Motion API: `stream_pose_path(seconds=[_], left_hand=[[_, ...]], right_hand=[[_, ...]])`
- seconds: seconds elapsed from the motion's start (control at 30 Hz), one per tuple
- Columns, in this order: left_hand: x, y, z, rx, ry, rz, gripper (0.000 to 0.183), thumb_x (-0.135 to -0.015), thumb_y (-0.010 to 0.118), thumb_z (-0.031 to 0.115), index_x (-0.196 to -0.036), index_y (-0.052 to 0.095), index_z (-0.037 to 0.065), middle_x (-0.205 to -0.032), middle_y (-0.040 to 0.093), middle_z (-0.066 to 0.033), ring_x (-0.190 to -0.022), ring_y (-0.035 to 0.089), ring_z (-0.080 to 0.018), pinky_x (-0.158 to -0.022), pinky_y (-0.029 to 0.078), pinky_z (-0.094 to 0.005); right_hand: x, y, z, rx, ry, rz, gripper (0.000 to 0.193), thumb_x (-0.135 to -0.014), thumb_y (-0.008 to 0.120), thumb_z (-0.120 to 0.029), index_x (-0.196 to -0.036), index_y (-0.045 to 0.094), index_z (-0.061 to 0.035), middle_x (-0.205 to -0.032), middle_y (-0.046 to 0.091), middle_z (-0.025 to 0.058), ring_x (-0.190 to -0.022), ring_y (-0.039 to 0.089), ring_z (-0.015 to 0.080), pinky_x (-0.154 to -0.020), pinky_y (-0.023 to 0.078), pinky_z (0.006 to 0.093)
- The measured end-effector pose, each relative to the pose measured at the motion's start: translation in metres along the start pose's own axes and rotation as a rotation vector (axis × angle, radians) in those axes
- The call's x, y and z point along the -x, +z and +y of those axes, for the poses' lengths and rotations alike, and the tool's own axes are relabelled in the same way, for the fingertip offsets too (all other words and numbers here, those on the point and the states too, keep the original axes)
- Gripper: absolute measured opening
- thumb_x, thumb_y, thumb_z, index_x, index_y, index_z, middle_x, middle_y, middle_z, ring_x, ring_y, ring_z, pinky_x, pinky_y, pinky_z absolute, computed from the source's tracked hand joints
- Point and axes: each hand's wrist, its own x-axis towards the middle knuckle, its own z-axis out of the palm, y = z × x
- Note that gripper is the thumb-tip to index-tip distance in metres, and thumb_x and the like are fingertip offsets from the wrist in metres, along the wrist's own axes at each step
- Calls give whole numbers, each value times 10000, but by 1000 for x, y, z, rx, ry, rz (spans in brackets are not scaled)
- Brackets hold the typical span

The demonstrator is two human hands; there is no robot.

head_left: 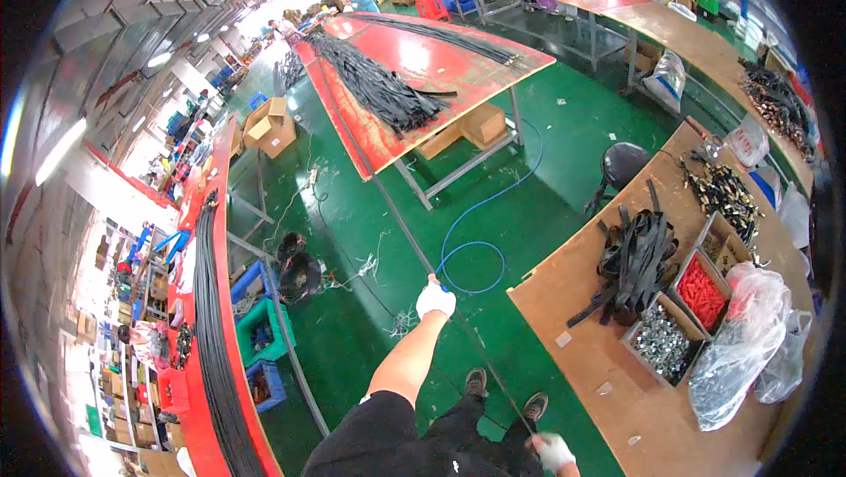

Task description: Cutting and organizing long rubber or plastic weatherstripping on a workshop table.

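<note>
A long, narrow black strap (401, 223) runs from the red-topped table (412, 54) down across my body. My left hand (435, 300), in a white glove, is stretched out ahead of me and closed around the strap. Low on the right, my right hand (553, 451) is gloved too and closed on the strap near my right shoe; its fingers are partly blurred. A thick bundle of similar black straps (374, 85) lies on the red table, the loose ends toward me.
On my right a brown workbench (564, 301) holds more black straps (636, 257), a box of metal parts (661, 345), red pieces (701, 292) and plastic bags (745, 345). A blue hose (476, 243) loops on the green floor beside a black stool (622, 164). Long black strips (211, 327) lie at left.
</note>
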Motion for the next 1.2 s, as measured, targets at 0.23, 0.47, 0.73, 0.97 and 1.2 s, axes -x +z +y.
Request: stream_pose_path(seconds=[0.23,0.47,0.73,0.97,1.2], left_hand=[[75,22,32,-91,66,-32,726,-919,572,252,-1603,380,99,-1263,648,-256,-1081,706,-417,-925,570,-499],[47,16,46,-153,79,44,741,-927,585,269,-1616,365,107,-1252,654,-244,-1078,711,-404,-930,572,-492],[48,37,35,-199,108,-34,787,-922,605,284,-1643,332,129,-1242,652,-224,-1058,712,-386,-904,578,-482],[42,11,62,-147,136,-10,737,-935,592,299,-1614,369,119,-1252,653,-233,-1067,712,-399,-897,578,-489],[27,-1,72,-50,105,-1,670,-952,547,281,-1584,410,106,-1191,678,-234,-1048,716,-408,-902,573,-497]], right_hand=[[50,-14,32,-158,-102,230,270,-981,652,-238,-1060,768,-7,-925,751,92,-902,656,199,-849,538,362],[-54,-23,-32,-56,-199,270,336,-1041,622,-313,-1093,759,-11,-793,705,86,-720,647,182,-695,524,350],[72,-44,68,-228,50,303,242,-983,661,-191,-1105,749,-2,-961,758,168,-962,675,209,-902,536,392],[-50,-35,-97,378,-281,570,309,-1000,603,-339,-1131,761,-109,-1010,755,175,-974,711,405,-837,556,476],[-34,-63,-31,-287,130,-113,283,-1003,622,-305,-1074,763,-71,-907,753,193,-841,742,306,-755,552,441]])
